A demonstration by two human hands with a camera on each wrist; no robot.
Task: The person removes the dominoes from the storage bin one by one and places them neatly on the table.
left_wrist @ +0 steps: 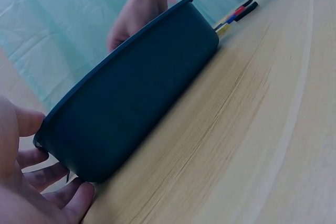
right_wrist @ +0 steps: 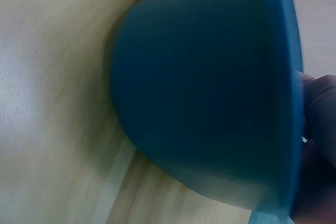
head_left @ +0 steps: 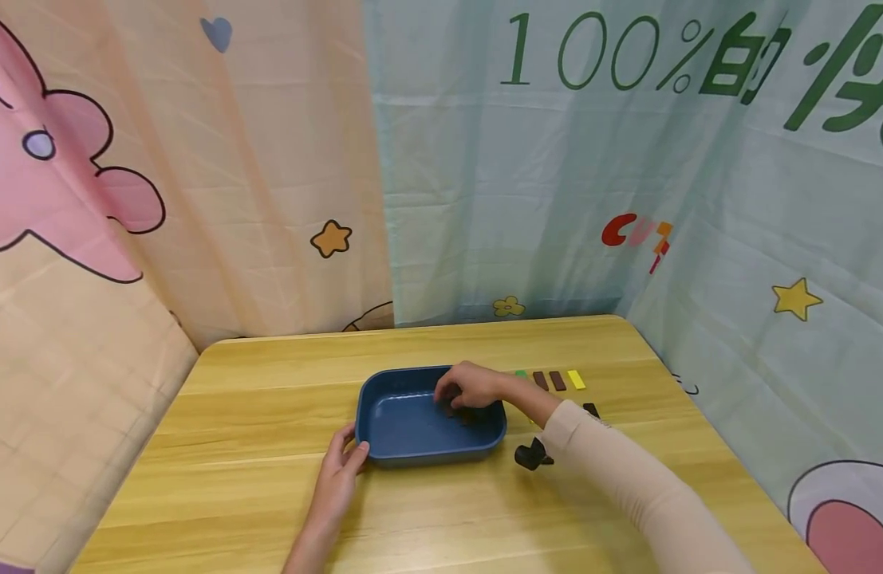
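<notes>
A blue rectangular tray (head_left: 405, 458) with raised walls and rounded corners stands on the wooden table. At its front left corner, my left hand (head_left: 343, 462) grips the tray; the left wrist view shows the thumb on the rim (left_wrist: 68, 100) and the fingers against the outer wall. My right hand (head_left: 473, 384) reaches over the rim into the tray's right half, its fingers bent downward. Dark brown patches show beneath those fingers, but whether they are a held piece or shadow cannot be told. In the right wrist view the tray wall (right_wrist: 205, 87) hides most of that hand.
Right of the tray lie small flat pieces in a row: a green piece (head_left: 522, 374), two brown pieces (head_left: 541, 381) and a yellow piece (head_left: 576, 379). A black piece (head_left: 591, 410) lies nearer, partly behind the sleeve. A black camera (head_left: 533, 454) hangs by the right forearm. Printed curtains (head_left: 484, 199) border the table.
</notes>
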